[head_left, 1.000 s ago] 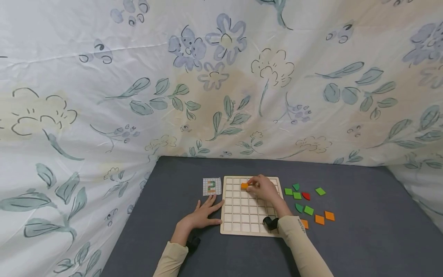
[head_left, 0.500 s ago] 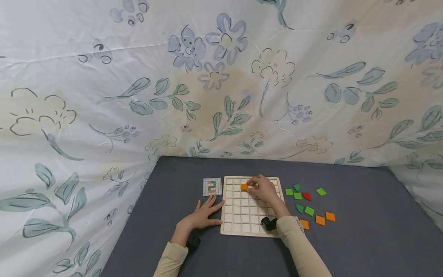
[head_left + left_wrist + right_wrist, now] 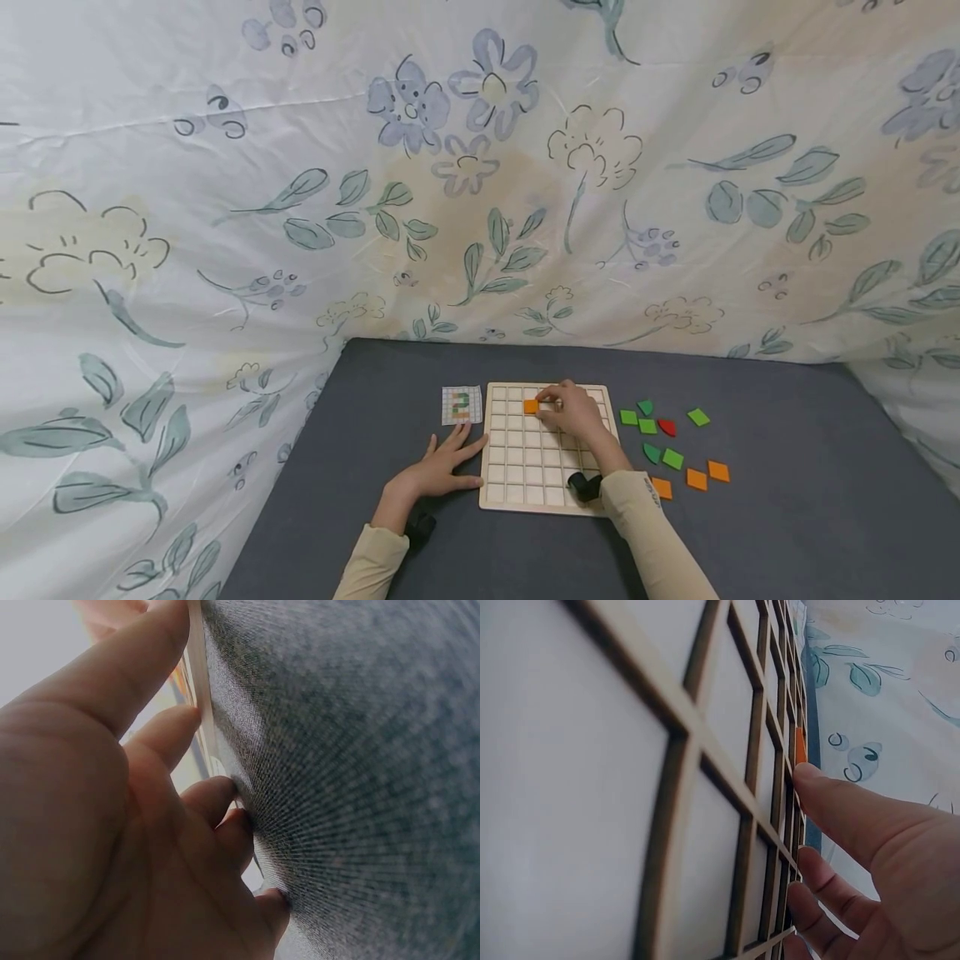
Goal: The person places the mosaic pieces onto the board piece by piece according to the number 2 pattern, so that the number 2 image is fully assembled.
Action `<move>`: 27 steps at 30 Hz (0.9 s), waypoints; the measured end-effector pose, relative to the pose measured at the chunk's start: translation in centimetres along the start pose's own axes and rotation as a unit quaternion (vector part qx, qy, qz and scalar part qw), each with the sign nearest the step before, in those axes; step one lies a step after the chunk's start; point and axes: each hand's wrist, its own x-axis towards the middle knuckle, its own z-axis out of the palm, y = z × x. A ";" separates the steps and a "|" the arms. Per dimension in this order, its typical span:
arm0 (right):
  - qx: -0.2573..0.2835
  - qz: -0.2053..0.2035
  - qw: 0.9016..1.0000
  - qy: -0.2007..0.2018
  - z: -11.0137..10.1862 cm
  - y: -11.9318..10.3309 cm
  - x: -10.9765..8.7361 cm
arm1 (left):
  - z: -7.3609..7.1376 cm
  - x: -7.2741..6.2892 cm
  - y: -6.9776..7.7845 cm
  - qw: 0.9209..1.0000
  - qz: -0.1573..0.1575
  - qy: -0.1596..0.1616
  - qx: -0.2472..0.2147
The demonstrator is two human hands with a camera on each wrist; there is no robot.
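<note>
My right hand (image 3: 576, 414) is over the upper part of a wooden grid board (image 3: 513, 475). Its thumb and forefinger pinch the right-hand side of an orange square tile (image 3: 530, 407), which lies level in a cell near the top row. In the right wrist view the thumb tip touches the orange tile (image 3: 800, 746); the forefinger is mostly hidden. My left hand (image 3: 435, 472) rests on the dark table with fingers spread, thumb and forefinger tips against the board's left edge. Above its fingertips lies a small pattern card (image 3: 448, 400) with a coloured figure.
Right of the board lie several loose tiles: light green squares (image 3: 672, 459), dark green quarter-rounds (image 3: 651, 453), a red quarter-round (image 3: 667, 427) and orange squares (image 3: 696, 479). A flowered cloth (image 3: 495, 208) hangs behind the dark table (image 3: 795, 467).
The orange tile, which looked raised a second ago, has come down slightly and lies flatter in its cell. My right fingers stay beside it; the left hand keeps its place.
</note>
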 end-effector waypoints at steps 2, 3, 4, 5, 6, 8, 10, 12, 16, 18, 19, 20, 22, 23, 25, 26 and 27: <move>0.003 -0.001 1.000 0.000 0.0 0.1 0.0 | 0.0 0.0 0.0 1.000 0.000 -0.001 0.000; 0.005 -0.001 1.000 0.001 0.0 0.1 -0.1 | 0.0 0.0 0.0 1.000 -0.001 -0.001 0.000; 0.008 -0.001 1.000 0.001 0.1 0.2 -0.1 | 0.0 0.1 0.0 1.000 -0.002 -0.001 0.001; 0.010 -0.001 1.000 0.001 0.1 0.2 -0.1 | 0.1 0.1 -0.1 1.000 -0.003 -0.001 0.001; 0.014 0.000 1.000 0.001 0.1 0.2 -0.2 | 0.1 0.1 -0.1 1.000 -0.004 -0.001 0.001; 0.018 0.000 1.000 0.001 0.1 0.2 -0.2 | 0.2 0.1 -0.1 1.000 -0.005 0.000 0.000; 0.024 0.001 1.000 0.000 0.1 0.2 -0.3 | 0.2 0.2 -0.2 1.000 -0.007 -0.001 -0.002; 0.027 -0.001 1.000 0.000 0.1 0.1 -0.4 | 0.2 0.2 -0.2 1.000 -0.008 0.000 -0.003; 0.029 0.000 1.000 -0.001 0.0 0.2 -0.4 | 0.2 0.2 -0.3 1.000 -0.007 0.001 -0.003; 0.032 0.001 0.999 -0.005 0.0 0.2 -0.3 | 0.2 0.2 -0.3 1.000 -0.006 0.001 -0.002; 0.035 0.002 0.999 -0.006 0.0 0.3 -0.3 | 0.2 0.2 -0.3 1.000 -0.006 0.001 -0.002; 0.039 0.002 0.999 -0.009 0.0 0.3 -0.3 | 0.2 0.2 -0.3 1.000 -0.006 0.000 -0.003; 0.050 0.000 0.999 -0.014 0.0 0.6 -0.3 | 0.2 0.2 -0.3 1.000 -0.006 -0.003 -0.001; 0.058 0.001 0.998 -0.017 -0.1 0.7 -0.3 | 0.2 0.2 -0.2 1.000 -0.007 -0.004 0.000; 0.075 0.001 0.997 -0.023 -0.1 1.0 -0.3 | 0.2 0.1 -0.2 1.000 -0.006 -0.004 -0.002; 0.082 -0.001 0.996 -0.026 -0.1 1.1 -0.3 | 0.2 0.1 -0.2 1.000 -0.007 -0.004 -0.001; 0.088 -0.001 0.996 -0.027 -0.1 1.2 -0.3 | 0.2 0.1 -0.1 1.000 -0.008 -0.004 -0.001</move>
